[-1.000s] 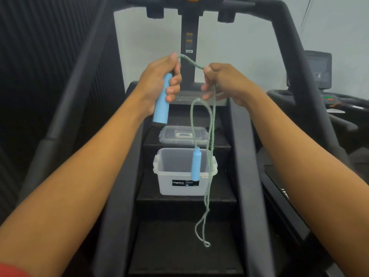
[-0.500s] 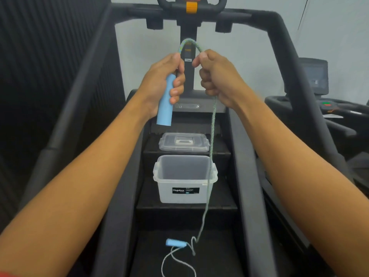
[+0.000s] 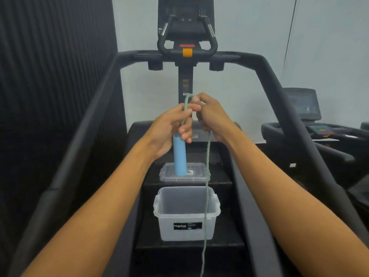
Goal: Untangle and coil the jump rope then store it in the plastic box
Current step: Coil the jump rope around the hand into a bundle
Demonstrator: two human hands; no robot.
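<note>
Blue handle [image 3: 180, 154] upright, rope [image 3: 207, 176] vertical.

blue handle [image 3: 180, 155] hanging upright | green rope [image 3: 206, 188] dangling | plastic box [image 3: 186, 213] open, empty

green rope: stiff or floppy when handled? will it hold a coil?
Likely floppy: the rope hangs in a slack, near-straight line from the right hand, past the plastic box. It bends tightly between that hand and the left hand, so it probably coils easily. Its braided look suggests decent grip, though loops may spring loose unless held.
</note>
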